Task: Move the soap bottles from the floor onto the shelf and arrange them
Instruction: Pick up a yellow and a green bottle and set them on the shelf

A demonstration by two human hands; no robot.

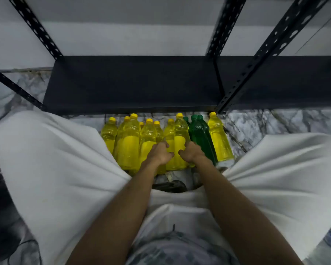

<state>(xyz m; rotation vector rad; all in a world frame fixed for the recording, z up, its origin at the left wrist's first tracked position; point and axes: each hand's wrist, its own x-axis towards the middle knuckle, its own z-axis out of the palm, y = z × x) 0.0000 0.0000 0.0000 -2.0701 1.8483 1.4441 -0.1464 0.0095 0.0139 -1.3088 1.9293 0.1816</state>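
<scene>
— What's on the floor?

— A tight cluster of clear soap bottles, all upright on the marbled floor (256,127), just in front of the dark shelf (130,85). Most are yellow bottles (128,142) with yellow caps, standing in two or so rows, touching.

— Any other colour?

— Two or three green bottles (199,134) with green caps stand toward the right, and one more yellow bottle (218,138) is at the far right, beside them.

— And the shelf?

— Its board holds no bottles.

Yellow bottles (126,144) and green bottles (200,136) stand clustered on the marble floor (256,127) before a dark shelf (134,85). Left hand (160,153) and right hand (191,152) each grip a yellow bottle.
</scene>
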